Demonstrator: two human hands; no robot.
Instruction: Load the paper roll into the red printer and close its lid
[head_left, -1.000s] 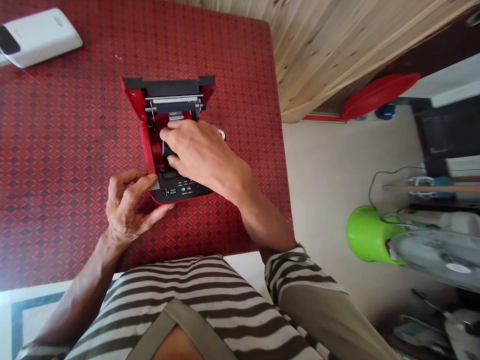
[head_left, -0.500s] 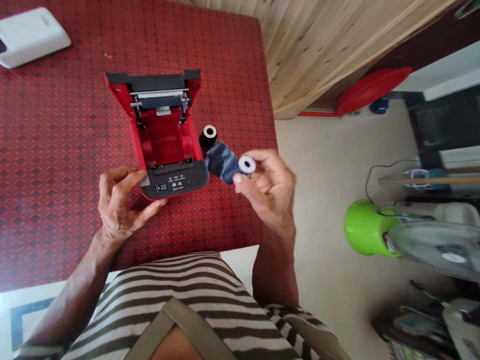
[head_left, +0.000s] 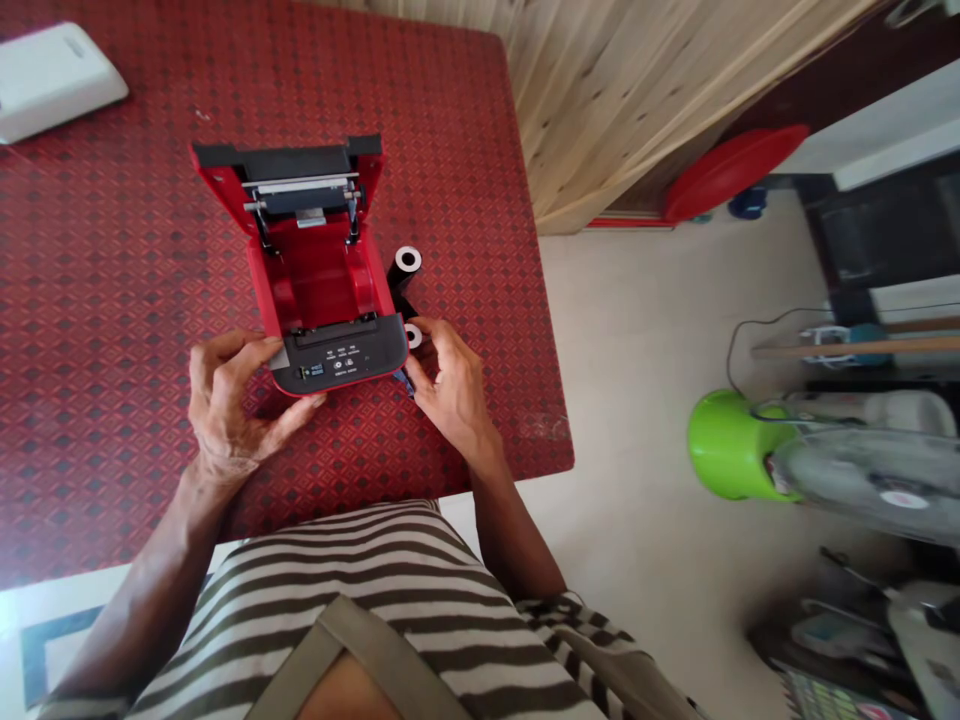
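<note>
A red and black label printer (head_left: 341, 352) stands on the table with its lid (head_left: 300, 165) raised, so its red inner bay shows. My left hand (head_left: 232, 405) grips the printer's front left corner, thumb at the front edge and fingers on top. Close against the printer's right side, my right hand (head_left: 450, 385) pinches a ribbon roll (head_left: 413, 336) by its white-ended core. Dark film runs from it toward a second black ribbon roll (head_left: 405, 264), which stands beside the printer just behind. Part of the held roll is hidden by the printer and my fingers.
The table's red patterned cover (head_left: 135, 300) spreads under everything. A white device (head_left: 60, 80) lies at the far left. Beyond the table's right edge are a wooden panel (head_left: 600, 90), a green bucket (head_left: 731, 445) and a fan (head_left: 870, 485) on the floor side.
My right hand has moved left and brought the held ribbon roll down to the printer's right side. The film stretched between the rolls has slackened. My left hand stays on the printer.
</note>
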